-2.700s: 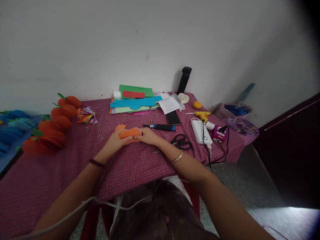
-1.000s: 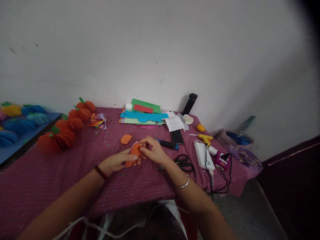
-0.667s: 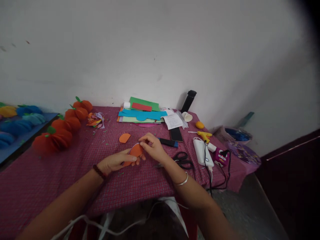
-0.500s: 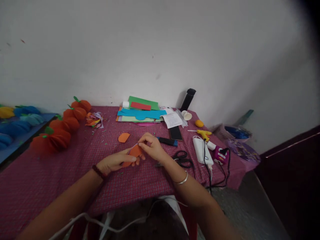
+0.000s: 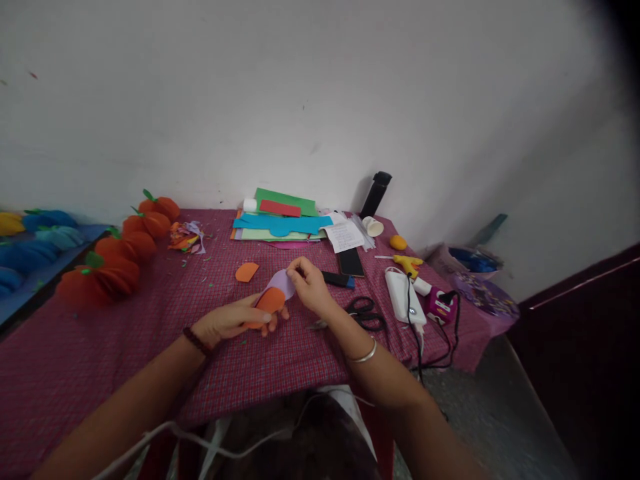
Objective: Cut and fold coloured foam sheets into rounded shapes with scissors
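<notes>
My left hand [image 5: 227, 321] holds an orange foam piece [image 5: 267, 303] just above the red checked tablecloth [image 5: 150, 313]. My right hand [image 5: 310, 287] pinches a pale lilac sheet [image 5: 281, 282] and lifts it off the top of the orange piece. A second orange foam piece [image 5: 247, 271] lies flat on the cloth just beyond the hands. A blue and black cutter [image 5: 337, 279] lies right of my right hand.
Black scissors [image 5: 365, 312], a white power bank [image 5: 403, 304], a yellow glue gun [image 5: 407, 264] and a pink plug with black cable [image 5: 440, 308] sit at the right. Coloured foam sheets [image 5: 280, 220] and a black bottle [image 5: 376, 193] stand by the wall. Orange foam pumpkins [image 5: 115, 257] line the left.
My right hand has peeled the lilac sheet up and away from the orange piece, which my left hand keeps in place. The view has shifted slightly.
</notes>
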### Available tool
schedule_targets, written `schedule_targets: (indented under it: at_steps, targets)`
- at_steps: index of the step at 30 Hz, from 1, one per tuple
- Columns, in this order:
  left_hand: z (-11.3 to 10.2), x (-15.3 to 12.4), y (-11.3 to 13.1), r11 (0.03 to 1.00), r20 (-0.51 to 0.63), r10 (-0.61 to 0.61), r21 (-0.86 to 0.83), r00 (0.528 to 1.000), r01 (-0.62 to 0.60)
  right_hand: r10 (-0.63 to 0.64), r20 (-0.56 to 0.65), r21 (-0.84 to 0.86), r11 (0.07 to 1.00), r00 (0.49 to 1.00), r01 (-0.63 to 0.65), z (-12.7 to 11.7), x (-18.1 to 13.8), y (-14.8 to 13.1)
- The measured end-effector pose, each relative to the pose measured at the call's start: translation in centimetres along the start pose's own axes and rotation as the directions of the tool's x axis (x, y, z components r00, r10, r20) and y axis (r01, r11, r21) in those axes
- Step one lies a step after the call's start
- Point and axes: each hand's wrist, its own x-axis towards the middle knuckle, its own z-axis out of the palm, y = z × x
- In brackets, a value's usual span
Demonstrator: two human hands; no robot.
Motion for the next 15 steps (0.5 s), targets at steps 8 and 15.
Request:
schedule_targets:
  at_steps: [8,15]
  targets:
    - [0.0,-0.1,0.1,1.0,-0.02,0.029,0.006,0.999,-0.029,0.075,-0.046,0.139,0.988,0.996,-0.068,-1.0,0.6,0.2]
    - [-1.3,0.1,-0.2,0.977,-0.165,0.022,-0.204,0.986,-0.056,0.154,-0.258,0.266,0.96,0.954,-0.083,-3.1,1.7,1.6]
